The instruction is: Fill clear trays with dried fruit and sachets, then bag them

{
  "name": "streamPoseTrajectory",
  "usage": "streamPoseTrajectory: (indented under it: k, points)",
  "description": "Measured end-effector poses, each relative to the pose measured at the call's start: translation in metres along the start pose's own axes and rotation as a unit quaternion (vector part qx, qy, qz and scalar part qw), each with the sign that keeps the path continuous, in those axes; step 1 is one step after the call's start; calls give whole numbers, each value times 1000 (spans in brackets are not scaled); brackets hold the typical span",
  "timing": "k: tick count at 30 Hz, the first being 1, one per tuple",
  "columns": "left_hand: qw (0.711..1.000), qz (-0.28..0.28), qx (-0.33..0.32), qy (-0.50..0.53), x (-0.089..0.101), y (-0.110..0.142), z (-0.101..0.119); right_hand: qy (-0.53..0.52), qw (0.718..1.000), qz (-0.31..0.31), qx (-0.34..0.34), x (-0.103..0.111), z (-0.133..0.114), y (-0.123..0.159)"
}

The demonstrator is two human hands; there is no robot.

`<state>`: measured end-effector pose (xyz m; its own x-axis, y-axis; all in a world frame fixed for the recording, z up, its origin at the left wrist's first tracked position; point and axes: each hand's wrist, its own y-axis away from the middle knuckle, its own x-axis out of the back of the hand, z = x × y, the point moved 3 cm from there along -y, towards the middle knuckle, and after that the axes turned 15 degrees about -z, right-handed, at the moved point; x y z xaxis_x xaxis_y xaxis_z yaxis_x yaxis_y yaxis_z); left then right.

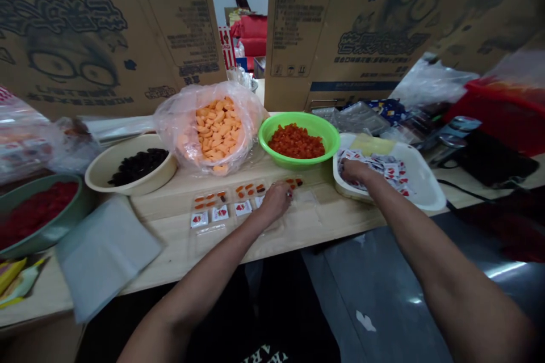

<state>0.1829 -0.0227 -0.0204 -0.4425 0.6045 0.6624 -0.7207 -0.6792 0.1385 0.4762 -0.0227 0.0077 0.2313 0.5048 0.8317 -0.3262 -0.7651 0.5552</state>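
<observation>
My left hand (277, 201) is over the clear plastic trays (210, 229) at the table's front, its fingers curled together. A small pale and red bit shows at its fingertips, too small to name. In the trays lie orange and dark pieces (210, 199) in groups, with small white packets with red print (220, 213) in a row below them. My right hand (353, 171) reaches into a white basin (428, 193) of similar small packets (394, 170). Its fingertips are hidden among them.
Behind the trays stand a green bowl of red-orange pieces (264, 139), a plastic bag of orange pieces (251, 108), a cream bowl of dark pieces (96, 173) and a dull green bowl (70, 218). A clear plastic stack (106, 255) overhangs the front edge. Cardboard boxes (298, 28) wall the back.
</observation>
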Motion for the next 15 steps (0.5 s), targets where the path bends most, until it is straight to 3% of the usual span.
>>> streamPoseTrajectory:
  k: [4, 9, 12, 15]
  points:
    - [998, 7, 11, 58, 6, -3, -2, 7, 1000, 11, -15, 8, 0, 8]
    - [989, -13, 39, 142, 13, -2, -10, -1, 992, 121, -49, 21, 2, 45]
    - [995, 2, 24, 99, 15, 1, -11, -15, 981, 189, 34, 14, -21, 79]
    - [1000, -16, -16, -3, 12, -1, -3, 35, 981, 118, 150, -6, -60, 105]
